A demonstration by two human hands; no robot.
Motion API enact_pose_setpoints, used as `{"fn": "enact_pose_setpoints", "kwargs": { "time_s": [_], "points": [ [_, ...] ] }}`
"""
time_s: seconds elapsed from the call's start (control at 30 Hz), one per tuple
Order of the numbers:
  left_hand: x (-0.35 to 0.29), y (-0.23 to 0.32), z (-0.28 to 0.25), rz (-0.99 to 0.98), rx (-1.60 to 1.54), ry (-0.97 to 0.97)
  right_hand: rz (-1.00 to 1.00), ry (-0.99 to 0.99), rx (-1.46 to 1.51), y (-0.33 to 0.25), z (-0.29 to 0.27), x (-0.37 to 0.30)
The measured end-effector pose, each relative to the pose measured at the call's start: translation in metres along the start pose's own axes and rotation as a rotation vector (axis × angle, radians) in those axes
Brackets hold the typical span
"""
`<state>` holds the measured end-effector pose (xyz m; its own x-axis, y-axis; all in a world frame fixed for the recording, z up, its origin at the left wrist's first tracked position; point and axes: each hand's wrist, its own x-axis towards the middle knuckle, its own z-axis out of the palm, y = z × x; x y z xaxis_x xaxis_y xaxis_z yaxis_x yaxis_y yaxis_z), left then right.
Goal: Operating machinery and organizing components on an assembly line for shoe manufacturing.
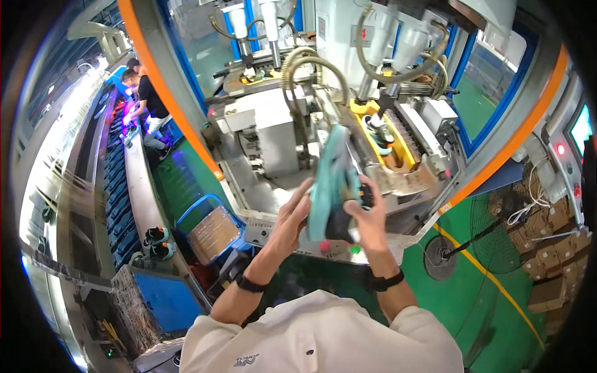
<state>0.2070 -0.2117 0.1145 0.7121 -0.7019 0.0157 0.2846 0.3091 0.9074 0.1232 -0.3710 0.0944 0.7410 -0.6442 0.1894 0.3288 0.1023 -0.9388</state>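
Between my two hands is a shoe (329, 186), smeared by motion, its teal sole facing left and its dark upper facing right. It is tilted with one end pointing up and away from me. My left hand (294, 217) presses against the teal side. On the dark side, my right hand (371, 219) is closed round the shoe with the thumb across it. Beyond them, to the right, another shoe with a teal sole (378, 133) sits in a yellow fixture (405, 144) of the machine, below a metal press rod.
Orange-edged machine posts (168, 87) frame both sides. A blue-framed chair (214, 233) stands at left, near a conveyor (121, 199) with shoes beside it. Farther left are two people (146, 99). At right are a floor fan (491, 230), cardboard boxes (553, 261) and a control panel (563, 152).
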Motion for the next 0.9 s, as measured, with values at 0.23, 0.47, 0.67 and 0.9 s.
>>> {"fn": "enact_pose_setpoints", "kwargs": {
  "time_s": [0.23,0.47,0.67,0.9],
  "points": [
    [0.22,-0.091,0.04,-0.02,0.699,0.095,-0.064,0.457,-0.225,-0.018,-0.125,0.029],
    [0.365,-0.179,0.017,-0.199,1.135,0.374,-0.107,0.679,-0.56,-0.043,-0.161,0.003],
    [0.392,-0.166,-0.012,-0.265,1.048,0.483,-0.125,0.619,-0.832,-0.065,-0.179,0.071],
    [0.246,-0.082,-0.072,-0.399,-0.272,0.217,0.16,0.052,-1.339,-0.051,-0.096,0.298]
  ]
}}
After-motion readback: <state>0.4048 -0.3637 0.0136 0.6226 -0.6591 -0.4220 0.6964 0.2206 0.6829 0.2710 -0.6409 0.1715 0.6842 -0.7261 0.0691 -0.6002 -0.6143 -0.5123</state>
